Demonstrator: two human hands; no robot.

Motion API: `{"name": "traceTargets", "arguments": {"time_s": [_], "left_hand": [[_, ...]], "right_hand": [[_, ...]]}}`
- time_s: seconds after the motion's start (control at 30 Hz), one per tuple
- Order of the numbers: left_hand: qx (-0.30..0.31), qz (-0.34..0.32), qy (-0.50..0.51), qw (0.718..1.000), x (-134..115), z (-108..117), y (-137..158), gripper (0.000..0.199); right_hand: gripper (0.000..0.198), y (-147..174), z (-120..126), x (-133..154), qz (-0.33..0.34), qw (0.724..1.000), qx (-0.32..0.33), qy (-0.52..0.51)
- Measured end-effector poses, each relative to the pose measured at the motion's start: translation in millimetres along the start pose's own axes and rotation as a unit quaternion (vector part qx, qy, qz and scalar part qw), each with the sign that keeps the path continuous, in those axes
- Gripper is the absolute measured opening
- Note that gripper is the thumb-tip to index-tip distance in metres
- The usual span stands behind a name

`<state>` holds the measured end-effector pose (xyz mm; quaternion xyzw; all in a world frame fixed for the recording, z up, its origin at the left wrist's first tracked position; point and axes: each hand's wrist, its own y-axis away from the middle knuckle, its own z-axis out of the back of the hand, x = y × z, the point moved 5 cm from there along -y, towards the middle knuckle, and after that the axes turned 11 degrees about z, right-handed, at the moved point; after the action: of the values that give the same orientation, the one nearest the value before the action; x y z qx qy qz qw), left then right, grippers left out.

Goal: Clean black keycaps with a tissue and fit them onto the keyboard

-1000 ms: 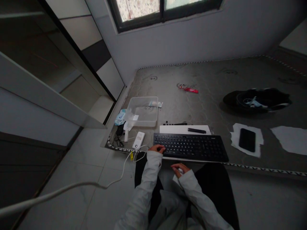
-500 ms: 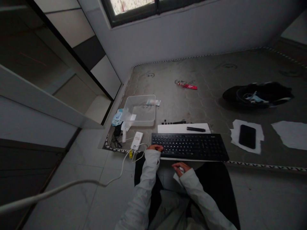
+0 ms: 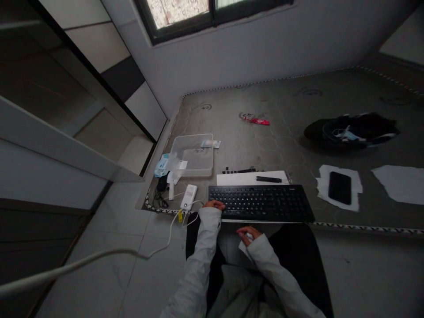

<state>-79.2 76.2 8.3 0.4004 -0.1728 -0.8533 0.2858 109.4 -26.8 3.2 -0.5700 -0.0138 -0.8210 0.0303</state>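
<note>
A black keyboard (image 3: 261,203) lies across a white sheet or board at the front edge of the grey padded surface. At its lower left corner rests my left hand (image 3: 213,205), fingers curled together over the edge keys. My right hand (image 3: 249,233) hovers just in front of the keyboard, over my lap, apart from it. It is closed around a crumpled white piece (image 3: 244,248) that looks like tissue or paper, partly hidden by the palm. Behind the keyboard, a slim black strip (image 3: 269,179) lies on the white sheet (image 3: 235,179), near several small black keycaps (image 3: 233,171).
Left of the keyboard are a white power strip (image 3: 189,196) with a cable, a clear plastic box (image 3: 195,170) and blue masks (image 3: 161,165). To the right, a black phone (image 3: 339,187) lies on paper. Farther back are a black bag (image 3: 321,131) and a red packet (image 3: 258,120).
The view has shifted slightly. Both hands stay nearly where they were, the left at the keyboard's corner and the right still closed around the white piece.
</note>
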Motion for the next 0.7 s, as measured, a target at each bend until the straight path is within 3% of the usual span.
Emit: {"name": "traceTargets", "arguments": {"time_s": [0.4,0.7], "left_hand": [[0.019,0.021,-0.066,0.997,5.3,-10.1,-21.1,0.010],[0.021,0.012,-0.183,0.983,-11.3,-0.5,-11.7,0.018]], "right_hand": [[0.023,3.8,6.0,3.1,-0.007,1.000,-0.003,-0.009],[0.027,14.2,10.2,-5.2,-0.010,1.000,-0.012,0.007]]}}
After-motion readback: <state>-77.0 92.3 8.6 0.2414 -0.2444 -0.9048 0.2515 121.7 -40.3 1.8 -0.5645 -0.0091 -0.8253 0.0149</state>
